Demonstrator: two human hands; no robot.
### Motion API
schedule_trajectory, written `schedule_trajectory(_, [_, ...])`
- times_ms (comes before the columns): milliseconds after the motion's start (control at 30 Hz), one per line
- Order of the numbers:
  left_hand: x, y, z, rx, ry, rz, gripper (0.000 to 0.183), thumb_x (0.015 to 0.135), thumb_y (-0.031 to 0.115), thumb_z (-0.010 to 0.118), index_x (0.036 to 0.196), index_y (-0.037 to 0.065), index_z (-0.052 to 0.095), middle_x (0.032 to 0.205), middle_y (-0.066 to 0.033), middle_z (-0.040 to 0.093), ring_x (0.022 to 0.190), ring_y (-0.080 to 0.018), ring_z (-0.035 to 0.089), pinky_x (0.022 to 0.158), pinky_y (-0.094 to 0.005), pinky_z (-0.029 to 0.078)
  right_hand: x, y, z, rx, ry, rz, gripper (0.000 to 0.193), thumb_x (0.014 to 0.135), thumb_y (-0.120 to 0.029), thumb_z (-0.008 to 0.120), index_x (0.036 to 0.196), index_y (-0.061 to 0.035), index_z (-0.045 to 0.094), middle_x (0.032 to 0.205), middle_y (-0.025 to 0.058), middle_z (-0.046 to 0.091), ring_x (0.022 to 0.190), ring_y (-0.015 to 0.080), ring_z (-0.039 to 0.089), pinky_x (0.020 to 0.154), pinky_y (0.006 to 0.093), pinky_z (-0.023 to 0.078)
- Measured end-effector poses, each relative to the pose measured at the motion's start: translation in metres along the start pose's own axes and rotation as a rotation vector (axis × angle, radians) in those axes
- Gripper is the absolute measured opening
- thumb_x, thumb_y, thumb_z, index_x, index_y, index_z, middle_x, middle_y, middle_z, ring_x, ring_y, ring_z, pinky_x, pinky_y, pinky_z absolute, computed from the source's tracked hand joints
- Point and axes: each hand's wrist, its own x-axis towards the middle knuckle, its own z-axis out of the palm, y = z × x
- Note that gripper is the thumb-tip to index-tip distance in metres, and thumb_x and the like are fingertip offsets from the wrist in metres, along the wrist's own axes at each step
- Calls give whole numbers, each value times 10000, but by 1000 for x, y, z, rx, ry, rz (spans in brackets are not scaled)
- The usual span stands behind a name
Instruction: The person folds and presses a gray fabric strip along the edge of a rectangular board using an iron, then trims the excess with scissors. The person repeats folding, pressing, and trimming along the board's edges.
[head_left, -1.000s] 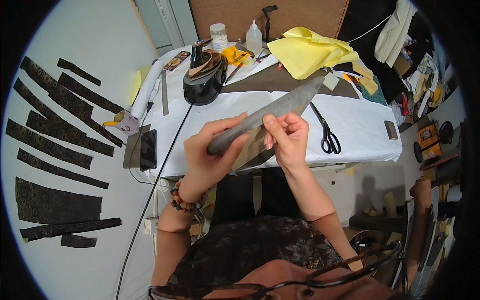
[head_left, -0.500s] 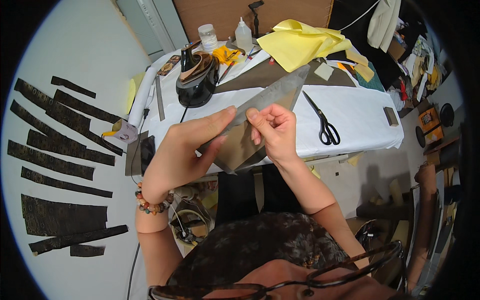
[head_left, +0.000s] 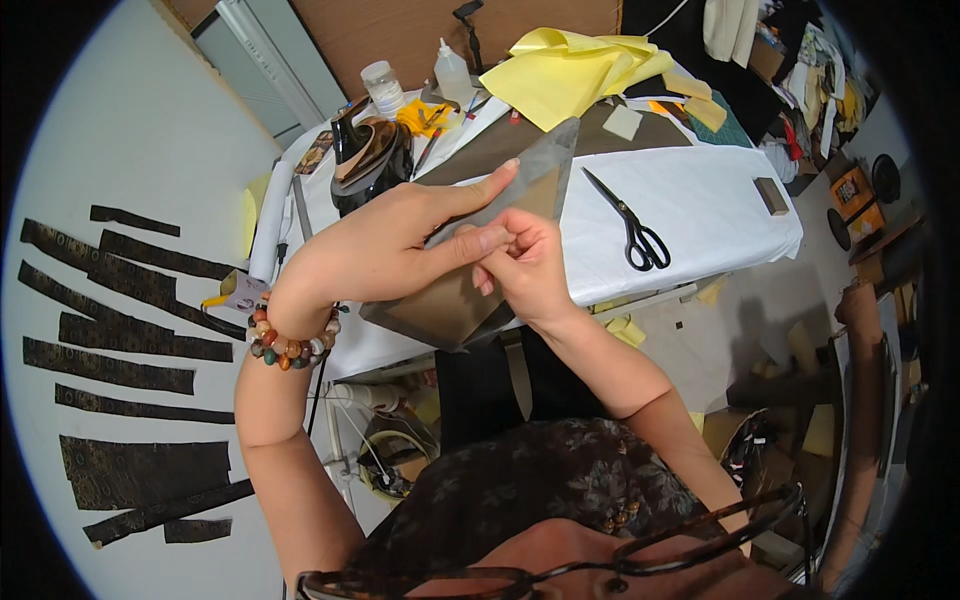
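A pointed, folded piece of brown fabric with a grey, sheer-looking edge is held up in front of me, over the near side of the table. My left hand comes across it from the left, its index finger stretched along the grey edge and its thumb meeting my right thumb. My right hand pinches the fabric's edge with curled fingers. The left hand's other fingers are hidden behind the piece. To the right of my hands, black-handled scissors lie on the white table cover.
A black iron stands at the back left, near a white jar and a squeeze bottle. Crumpled yellow paper lies at the back. A small dark block sits near the right edge. Dark fabric strips hang on the left wall.
My left hand has moved up and right over the fabric, its thumb now at my right thumb. My right hand has shifted slightly left. The whole view has turned a little.
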Motion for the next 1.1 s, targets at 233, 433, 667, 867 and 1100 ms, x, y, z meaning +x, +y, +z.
schedule_trajectory(233, [-3,-22,9,-28,151,123,682,943,139,632,1553,100,330,1160,-187,605,979,-231,510,899,-320,398,2,18,-25,83,33,91,194,968,-155,649,917,33,651,740,100,668,562,125,604,511,241,484])
schedule_trajectory(433, [0,-33,20,-35,245,86,723,921,148,655,1563,157,323,763,-166,584,548,-211,369,546,-298,380,10,-8,-12,109,-24,-27,306,993,-264,632,868,14,653,684,95,662,552,130,602,526,247,482])
schedule_trajectory(667, [1,-23,15,25,185,58,767,890,210,720,1553,131,342,686,-106,509,523,-157,314,512,-286,320,13,-14,-12,49,29,-23,268,952,-219,708,787,-29,616,604,44,629,477,83,550,462,204,417])
schedule_trajectory(867, [-2,-27,19,-90,196,49,660,944,218,666,1526,90,382,635,-84,469,543,-102,341,510,-294,322,13,-14,-14,1,18,-38,288,952,-221,711,763,-35,599,578,31,602,459,68,526,442,199,390])
schedule_trajectory(1100, [0,-12,9,-55,136,-71,485,986,145,563,1442,10,466,663,-147,554,575,-148,440,565,-310,405,14,-16,-15,-37,42,-45,293,944,-218,722,754,-27,608,560,17,583,440,51,506,418,194,369])
